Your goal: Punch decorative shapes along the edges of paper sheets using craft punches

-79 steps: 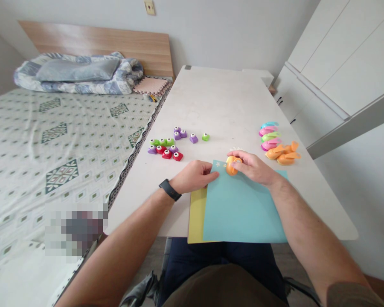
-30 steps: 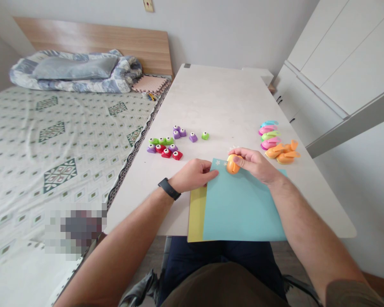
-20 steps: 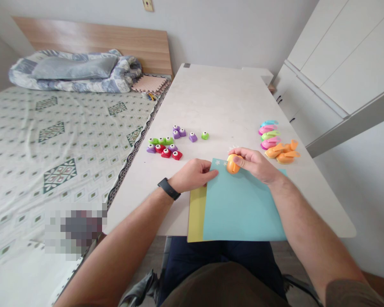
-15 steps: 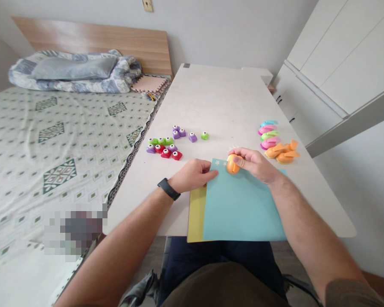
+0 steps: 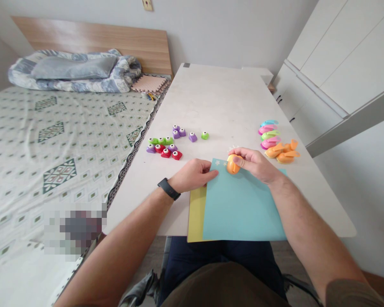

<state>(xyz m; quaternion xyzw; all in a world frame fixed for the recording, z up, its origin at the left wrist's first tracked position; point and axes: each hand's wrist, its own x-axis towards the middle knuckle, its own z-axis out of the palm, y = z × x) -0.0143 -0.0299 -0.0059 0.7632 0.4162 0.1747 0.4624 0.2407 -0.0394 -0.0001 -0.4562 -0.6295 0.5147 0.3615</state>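
Observation:
My right hand (image 5: 252,164) is closed around an orange craft punch (image 5: 233,164), its thumb on the lever, at the far edge of a light blue sheet of paper (image 5: 243,204). Flower-shaped holes show along that edge, left of the punch. My left hand (image 5: 196,174), a dark band on its wrist, pinches the sheet's far left corner between thumb and fingers. Under the blue sheet, a yellow sheet (image 5: 196,213) sticks out on the left. Small pale flower cut-outs (image 5: 233,148) lie just beyond the right hand.
On the white table (image 5: 217,98), several small purple, green and red punches (image 5: 165,152) stand at the left. Lever punches in blue, pink and green (image 5: 270,135) and several orange punches (image 5: 284,153) sit at the right. A bed (image 5: 92,128) flanks the table.
Almost nothing differs. Both hands, the orange craft punch and the blue sheet keep their places.

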